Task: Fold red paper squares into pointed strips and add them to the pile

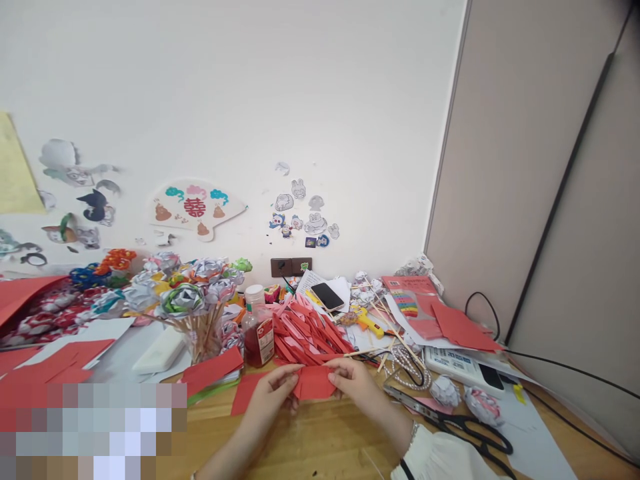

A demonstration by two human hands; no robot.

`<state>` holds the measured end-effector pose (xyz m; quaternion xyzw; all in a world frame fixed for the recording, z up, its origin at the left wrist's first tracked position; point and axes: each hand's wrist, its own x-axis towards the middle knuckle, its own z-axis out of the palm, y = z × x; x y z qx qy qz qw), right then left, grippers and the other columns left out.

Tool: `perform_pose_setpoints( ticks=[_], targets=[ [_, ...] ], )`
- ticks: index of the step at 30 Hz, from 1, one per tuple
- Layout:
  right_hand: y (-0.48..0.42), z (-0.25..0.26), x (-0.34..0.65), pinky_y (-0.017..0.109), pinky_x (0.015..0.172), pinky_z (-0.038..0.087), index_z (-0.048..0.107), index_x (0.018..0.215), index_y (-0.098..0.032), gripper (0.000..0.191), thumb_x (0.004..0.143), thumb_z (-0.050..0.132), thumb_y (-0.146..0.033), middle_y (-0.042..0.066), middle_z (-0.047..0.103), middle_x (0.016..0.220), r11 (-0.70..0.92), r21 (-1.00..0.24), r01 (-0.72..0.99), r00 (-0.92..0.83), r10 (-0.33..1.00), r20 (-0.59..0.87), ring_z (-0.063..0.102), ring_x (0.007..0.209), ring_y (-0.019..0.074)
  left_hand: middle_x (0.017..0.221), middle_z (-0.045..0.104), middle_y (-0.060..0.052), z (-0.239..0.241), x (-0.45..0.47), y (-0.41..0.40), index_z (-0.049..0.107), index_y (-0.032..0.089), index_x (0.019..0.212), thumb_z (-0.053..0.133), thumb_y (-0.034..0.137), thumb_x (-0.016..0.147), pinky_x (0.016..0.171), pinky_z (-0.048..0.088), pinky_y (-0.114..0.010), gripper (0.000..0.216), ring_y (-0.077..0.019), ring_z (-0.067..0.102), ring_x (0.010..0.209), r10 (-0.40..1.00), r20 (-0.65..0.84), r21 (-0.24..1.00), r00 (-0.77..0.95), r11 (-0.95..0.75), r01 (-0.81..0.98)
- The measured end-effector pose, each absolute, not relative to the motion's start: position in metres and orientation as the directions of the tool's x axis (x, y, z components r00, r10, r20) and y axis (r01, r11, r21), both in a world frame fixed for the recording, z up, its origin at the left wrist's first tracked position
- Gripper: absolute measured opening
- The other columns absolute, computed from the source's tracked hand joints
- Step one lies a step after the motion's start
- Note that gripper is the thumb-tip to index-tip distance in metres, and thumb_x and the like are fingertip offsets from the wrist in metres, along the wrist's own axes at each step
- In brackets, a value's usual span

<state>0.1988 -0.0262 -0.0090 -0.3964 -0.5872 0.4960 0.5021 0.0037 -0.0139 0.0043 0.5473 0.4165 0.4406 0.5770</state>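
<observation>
Between my two hands is a small piece of red paper (316,383), held up just above the wooden table (300,440). My left hand (275,390) pinches its left edge between thumb and fingers. At the right edge, my right hand (353,383) grips it the same way. Behind the hands lies a heap of red and pink paper strips (313,333). A glass bottle of reddish liquid (258,333) stands just beyond my left hand. More red paper (245,393) lies flat beside that hand.
Black-handled scissors (455,423), crumpled paper balls (445,391) and bead strings (407,367) lie to the right. A yellow glue gun (367,321) and a phone (327,297) are farther back. Paper flowers (185,299) on sticks fill the back left. A pixelated area covers the lower left.
</observation>
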Motion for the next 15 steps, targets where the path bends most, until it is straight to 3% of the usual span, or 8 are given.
perform_pose_setpoints(
  ticks=[7, 15],
  targets=[
    [-0.027, -0.008, 0.198, 0.022, 0.050, 0.043, 0.069, 0.092, -0.015, 0.045, 0.066, 0.070, -0.052, 0.000, 0.061, 0.063, 0.223, -0.972, -0.080, -0.153, 0.960, 0.233, 0.056, 0.051, 0.0107, 0.049, 0.060, 0.002, 0.011, 0.004, -0.022, 0.066, 0.015, 0.082, 0.078, 0.042, 0.053, 0.042, 0.042, -0.020, 0.042, -0.0098, 0.051, 0.040, 0.962, -0.041, 0.956, 0.269, 0.116, -0.268],
    [-0.035, -0.003, 0.196, 0.021, 0.050, 0.044, 0.072, 0.084, -0.018, 0.025, 0.074, 0.062, -0.038, 0.003, 0.067, 0.070, 0.345, -0.933, 0.100, -0.136, 0.934, 0.330, 0.057, 0.051, 0.0112, 0.046, 0.056, 0.005, 0.004, 0.008, -0.018, 0.057, 0.016, 0.066, 0.077, 0.053, 0.052, 0.035, 0.042, -0.019, 0.044, -0.0103, 0.052, 0.035, 0.954, -0.094, 0.960, 0.285, 0.163, -0.229]
  ],
)
